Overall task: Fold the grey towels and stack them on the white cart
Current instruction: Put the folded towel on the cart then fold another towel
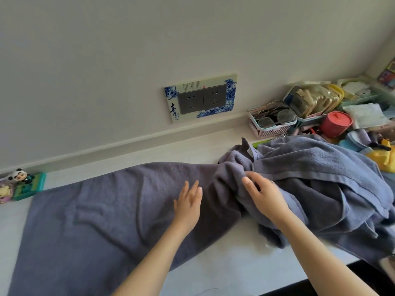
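Observation:
A grey towel (102, 214) lies spread out over the white tabletop (230, 265), reaching from the left edge toward the middle. Its right end runs into a rumpled heap of grey towels (324, 180) on the right. My left hand (189, 201) lies flat on the spread towel with straight fingers. My right hand (263, 195) rests on the bunched cloth where towel and heap meet; its fingers curl into the fabric and grip a fold. No white cart is in view.
A wall with a blue-and-white double socket plate (201, 97) stands close behind the table. A panda figure on a green box (25, 184) sits far left. Far right are a pink basket (271, 120), a red cup (335, 123), packets and a yellow toy (382, 157).

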`<state>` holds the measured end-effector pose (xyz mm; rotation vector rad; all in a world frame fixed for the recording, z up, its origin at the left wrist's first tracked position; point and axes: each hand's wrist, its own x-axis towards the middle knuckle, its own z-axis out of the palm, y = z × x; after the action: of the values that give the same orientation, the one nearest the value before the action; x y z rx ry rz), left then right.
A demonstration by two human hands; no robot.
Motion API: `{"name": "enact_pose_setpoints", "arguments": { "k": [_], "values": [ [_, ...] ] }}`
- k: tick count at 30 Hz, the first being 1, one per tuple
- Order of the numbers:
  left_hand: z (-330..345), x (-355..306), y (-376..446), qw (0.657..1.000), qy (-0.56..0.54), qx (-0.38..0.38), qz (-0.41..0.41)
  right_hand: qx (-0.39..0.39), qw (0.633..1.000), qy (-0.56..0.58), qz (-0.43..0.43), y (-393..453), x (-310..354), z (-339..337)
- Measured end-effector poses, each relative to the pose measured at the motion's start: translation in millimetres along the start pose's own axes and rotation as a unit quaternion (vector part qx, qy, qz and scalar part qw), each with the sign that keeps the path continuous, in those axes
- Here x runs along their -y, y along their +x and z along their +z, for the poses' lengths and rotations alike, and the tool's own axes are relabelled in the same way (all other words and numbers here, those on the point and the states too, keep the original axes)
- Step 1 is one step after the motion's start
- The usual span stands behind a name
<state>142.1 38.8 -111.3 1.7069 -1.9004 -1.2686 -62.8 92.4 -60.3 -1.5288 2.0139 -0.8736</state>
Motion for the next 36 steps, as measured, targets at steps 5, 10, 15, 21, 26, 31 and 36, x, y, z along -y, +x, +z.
{"name": "enact_pose_setpoints", "arguments": {
  "k": [5,10,15,21,26,31,36],
  "values": [
    [0.9,-23.1,9.5,0.992,-0.084,0.023,0.093,0.229,0.971,0.037,0.056,-23.3,-2.2,22.7],
    [13.2,-18.9,3.2,0.972,0.111,0.176,0.111,-0.021,0.998,0.042,0.048,-44.5,-13.2,31.9],
    [19.9,-4.5,0.7,0.955,0.2,0.203,0.078,-0.217,0.954,-0.106,0.177,-61.0,-20.0,26.8],
    [14.3,-12.8,-4.8,0.972,0.129,0.154,0.123,-0.122,0.892,-0.191,0.39,-90.4,-42.2,43.5],
    [17.0,-6.5,-4.0,0.983,0.066,0.104,0.138,-0.213,0.861,0.178,0.425,-100.1,-49.9,51.4],
    [15.0,-21.4,-15.2,0.971,0.062,0.03,0.229,-0.274,0.823,0.343,0.36,-109.1,-39.3,46.2],
    [10.4,-59.3,-17.1,0.924,0.065,0.1,0.362,-0.227,0.872,0.379,0.21,-106.1,-6.4,19.2]
  ]
}}
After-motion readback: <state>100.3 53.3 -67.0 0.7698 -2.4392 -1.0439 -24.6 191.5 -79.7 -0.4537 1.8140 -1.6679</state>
